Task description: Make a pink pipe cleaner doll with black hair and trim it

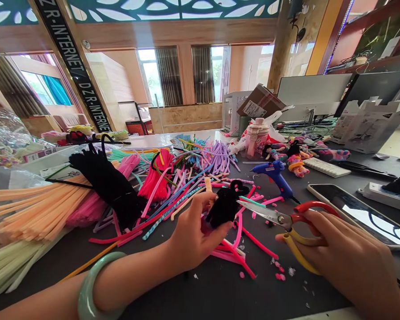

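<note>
At one o'clock from left hand [200, 229]: black fuzzy piece [223, 208], pinched by fingers [219, 236]; likely light, soft, easily crushed, best held round middle. Scissors [282, 219] at three o'clock, gripped by right hand [348, 253].

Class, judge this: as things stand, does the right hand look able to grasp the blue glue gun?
Probably not straight away: the right hand holds the scissors. With these put down, it likely could, as the glue gun lies largely uncovered just beyond.
</note>
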Action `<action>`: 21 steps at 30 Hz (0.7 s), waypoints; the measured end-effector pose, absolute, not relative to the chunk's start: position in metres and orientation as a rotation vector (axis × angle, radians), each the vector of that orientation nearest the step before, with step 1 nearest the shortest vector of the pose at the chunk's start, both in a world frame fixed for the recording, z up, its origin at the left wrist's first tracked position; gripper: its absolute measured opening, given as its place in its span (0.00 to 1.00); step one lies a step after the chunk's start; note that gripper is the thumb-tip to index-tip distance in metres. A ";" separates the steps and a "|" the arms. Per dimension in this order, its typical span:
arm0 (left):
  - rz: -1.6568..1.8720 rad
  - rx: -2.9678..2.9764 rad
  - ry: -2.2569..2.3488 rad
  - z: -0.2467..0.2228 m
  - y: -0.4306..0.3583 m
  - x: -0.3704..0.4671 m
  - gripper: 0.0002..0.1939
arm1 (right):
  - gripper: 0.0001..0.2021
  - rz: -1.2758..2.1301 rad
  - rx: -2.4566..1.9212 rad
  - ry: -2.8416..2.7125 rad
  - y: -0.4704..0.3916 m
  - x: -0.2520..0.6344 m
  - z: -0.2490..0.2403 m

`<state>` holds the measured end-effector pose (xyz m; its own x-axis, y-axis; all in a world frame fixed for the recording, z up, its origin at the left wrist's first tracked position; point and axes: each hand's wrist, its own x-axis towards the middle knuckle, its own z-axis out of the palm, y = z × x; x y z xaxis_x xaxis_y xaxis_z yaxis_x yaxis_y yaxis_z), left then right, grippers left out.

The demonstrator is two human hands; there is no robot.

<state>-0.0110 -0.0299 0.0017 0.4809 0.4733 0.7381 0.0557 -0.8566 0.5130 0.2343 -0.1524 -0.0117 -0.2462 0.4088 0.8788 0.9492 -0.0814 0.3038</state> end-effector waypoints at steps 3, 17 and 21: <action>1.354 2.305 0.393 0.002 -0.032 -0.010 0.19 | 0.06 -1.355 -1.460 -1.663 -0.153 0.234 -0.011; 1.388 2.341 0.311 0.001 -0.035 -0.009 0.20 | 0.07 -1.306 -1.470 -1.647 -0.155 0.231 -0.012; 1.429 2.390 0.322 0.001 -0.034 -0.010 0.19 | 0.08 -1.304 -1.461 -1.637 -0.155 0.232 -0.012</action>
<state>-0.0095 -0.0340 0.0013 0.4692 0.3595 0.8066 0.0212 -0.9177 0.3967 0.2322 -0.1553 -0.0115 -0.2313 0.3880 0.8922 0.9563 -0.0780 0.2819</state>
